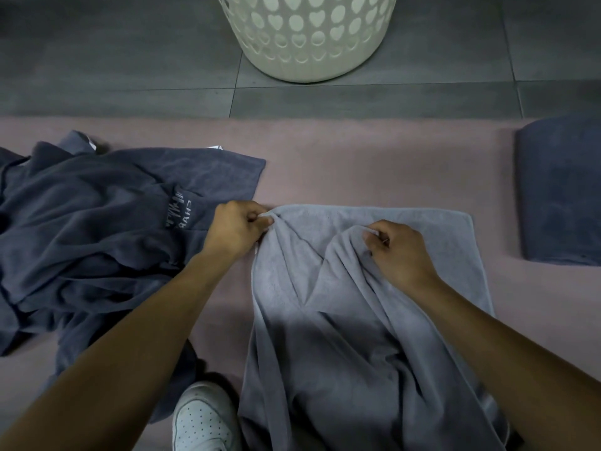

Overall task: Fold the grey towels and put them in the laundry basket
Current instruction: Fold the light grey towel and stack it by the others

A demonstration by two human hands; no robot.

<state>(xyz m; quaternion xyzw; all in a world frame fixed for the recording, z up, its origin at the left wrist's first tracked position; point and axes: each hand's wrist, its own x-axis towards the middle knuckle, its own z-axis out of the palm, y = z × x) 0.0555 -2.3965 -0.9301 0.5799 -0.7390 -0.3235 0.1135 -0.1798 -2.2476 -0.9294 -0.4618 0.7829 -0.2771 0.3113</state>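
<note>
A light grey towel [351, 320] lies rumpled on the pink mat, its far edge flat and its near part bunched toward me. My left hand [235, 229] pinches the towel's far left corner. My right hand [398, 250] grips a raised fold near the towel's middle. A heap of dark grey towels [97, 229] with pale lettering lies at the left, beside my left hand. A folded dark grey towel [559, 193] sits at the right edge. The white laundry basket [305, 37] with heart-shaped holes stands on the floor beyond the mat.
The pink mat [374, 164] covers the near floor; grey tiles [130, 60] lie beyond it around the basket. A white shoe [201, 418] shows at the bottom, left of the light towel.
</note>
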